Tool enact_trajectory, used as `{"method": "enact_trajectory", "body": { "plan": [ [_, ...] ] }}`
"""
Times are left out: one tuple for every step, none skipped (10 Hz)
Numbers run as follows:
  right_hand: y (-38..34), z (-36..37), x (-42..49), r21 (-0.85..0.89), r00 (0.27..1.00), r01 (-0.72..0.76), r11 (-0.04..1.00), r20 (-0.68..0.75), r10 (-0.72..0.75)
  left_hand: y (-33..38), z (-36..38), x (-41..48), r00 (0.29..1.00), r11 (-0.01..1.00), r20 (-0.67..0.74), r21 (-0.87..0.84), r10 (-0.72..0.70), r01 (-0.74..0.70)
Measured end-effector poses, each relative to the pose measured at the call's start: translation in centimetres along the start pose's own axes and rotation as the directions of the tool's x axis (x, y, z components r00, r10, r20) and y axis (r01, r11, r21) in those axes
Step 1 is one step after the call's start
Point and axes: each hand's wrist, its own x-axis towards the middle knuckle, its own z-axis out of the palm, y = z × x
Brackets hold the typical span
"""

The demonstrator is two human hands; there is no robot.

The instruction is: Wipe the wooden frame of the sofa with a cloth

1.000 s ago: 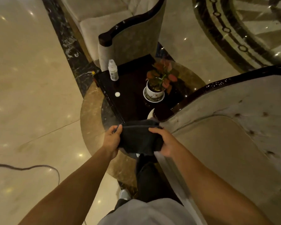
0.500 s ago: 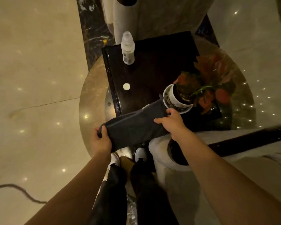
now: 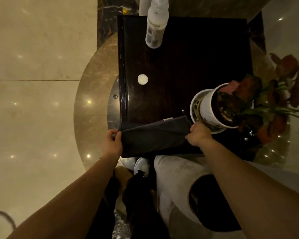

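Both hands pinch cloth (image 3: 154, 135) | left hand (image 3: 112, 144) | right hand (image 3: 199, 134) (over dark table (image 3: 188, 66))

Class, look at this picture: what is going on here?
A person holds a dark cloth stretched between both hands, the left hand on one end and the right hand on the other, over the near edge of a dark side table. A potted plant and a bottle stand on it. The sofa's dark wooden frame is untouched.

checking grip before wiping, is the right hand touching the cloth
Touching: the head view shows the right hand pinching the dark cloth's right end.
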Motion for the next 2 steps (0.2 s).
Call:
{"method": "enact_trajectory", "body": {
  "plan": [
    [0.2, -0.4, -1.5, -0.046, 0.995, -0.014, 0.999, 0.101, 0.018, 1.2, -1.7, -0.3, 0.994, 0.998, 0.090, -0.014, -0.063, 0.065],
    [-0.1, -1.7, -4.0, -0.103, 0.994, -0.021, 0.995, 0.108, 0.032, 2.8, -3.9, -1.0, 0.994, 0.994, 0.074, 0.076, -0.079, 0.074]
  ]
}}
